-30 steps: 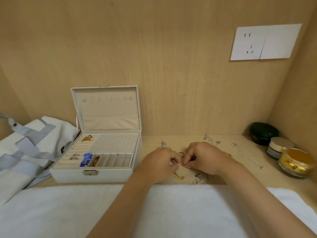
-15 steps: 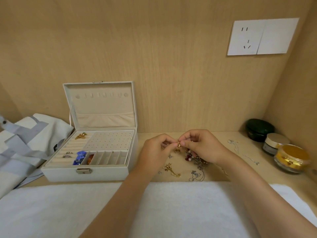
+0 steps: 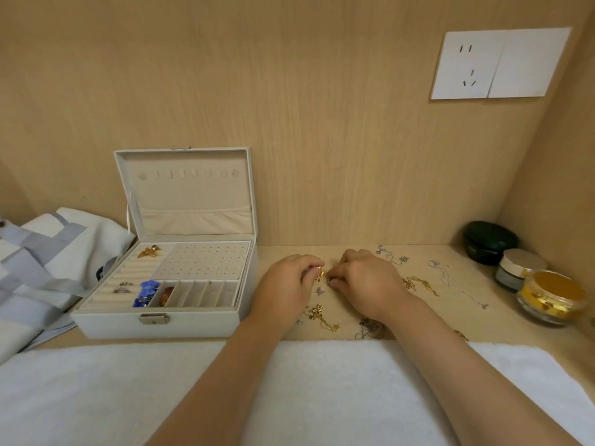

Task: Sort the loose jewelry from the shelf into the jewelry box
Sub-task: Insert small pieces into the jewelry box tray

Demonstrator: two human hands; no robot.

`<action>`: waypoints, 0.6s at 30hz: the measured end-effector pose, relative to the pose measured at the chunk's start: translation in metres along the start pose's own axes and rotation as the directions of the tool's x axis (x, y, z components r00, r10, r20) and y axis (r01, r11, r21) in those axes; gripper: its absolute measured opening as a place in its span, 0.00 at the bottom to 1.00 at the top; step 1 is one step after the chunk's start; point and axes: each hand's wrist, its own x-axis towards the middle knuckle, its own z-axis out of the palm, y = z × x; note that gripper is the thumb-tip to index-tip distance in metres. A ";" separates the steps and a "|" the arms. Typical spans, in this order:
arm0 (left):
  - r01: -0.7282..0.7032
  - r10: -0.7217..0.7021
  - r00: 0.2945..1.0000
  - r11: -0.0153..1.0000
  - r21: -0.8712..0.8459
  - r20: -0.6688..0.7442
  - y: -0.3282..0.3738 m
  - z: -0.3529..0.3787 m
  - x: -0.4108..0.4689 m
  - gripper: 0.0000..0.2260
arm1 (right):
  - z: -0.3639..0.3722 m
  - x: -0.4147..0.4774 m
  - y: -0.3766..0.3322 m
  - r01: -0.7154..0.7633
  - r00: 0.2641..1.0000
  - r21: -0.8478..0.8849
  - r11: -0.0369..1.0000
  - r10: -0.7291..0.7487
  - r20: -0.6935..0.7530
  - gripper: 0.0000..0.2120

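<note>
Gold jewelry piece [image 3: 319, 272], pinched in the left hand [image 3: 286, 284], seemingly being untangled for the open jewelry box [image 3: 193, 325]; whether the curled right hand [image 3: 367, 281] grips anything cannot be told.

Cream-white jewelry box [image 3: 112, 323], beige lining, one panel dotted in a grid (tiny dark holes). Inside, blue bow [image 3: 148, 289] and amber stone [image 3: 167, 292]. Gold charm [image 3: 319, 272], gold chain [image 3: 322, 318], silver chain [image 3: 446, 278] on pale wood-grain shelf [image 3: 502, 320]. Dark green jar [image 3: 489, 239]; yellow-gold jar [image 3: 552, 296]. White bag [image 3: 48, 252], grey stripes.
</note>
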 end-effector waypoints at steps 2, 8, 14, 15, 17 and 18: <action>0.022 -0.023 1.000 1.000 0.007 0.008 0.000 0.000 -0.001 0.07 | 0.001 0.000 -0.001 -0.002 1.000 0.010 1.000 0.002 -0.006 0.14; 0.048 -0.048 0.999 0.998 0.039 0.013 0.009 -0.008 -0.004 0.05 | -0.002 -0.003 -0.005 -0.055 0.995 0.156 0.986 0.068 -0.078 0.04; -0.011 0.015 1.000 0.981 0.196 -0.021 0.029 -0.040 -0.006 0.05 | -0.025 0.001 -0.016 -0.107 0.990 0.387 0.916 0.134 -0.044 0.01; -0.013 0.019 0.999 0.981 0.194 -0.030 0.032 -0.049 -0.004 0.05 | -0.031 0.005 -0.021 -0.100 0.989 0.422 0.901 0.135 -0.053 0.01; -0.014 0.025 0.998 0.983 0.181 -0.056 0.033 -0.069 -0.001 0.05 | -0.042 0.012 -0.034 -0.090 0.988 0.478 0.874 0.140 -0.070 0.05; -0.010 0.024 0.997 0.982 0.187 -0.071 0.030 -0.081 0.000 0.05 | -0.048 0.016 -0.042 -0.089 0.986 0.501 0.861 0.146 -0.076 0.06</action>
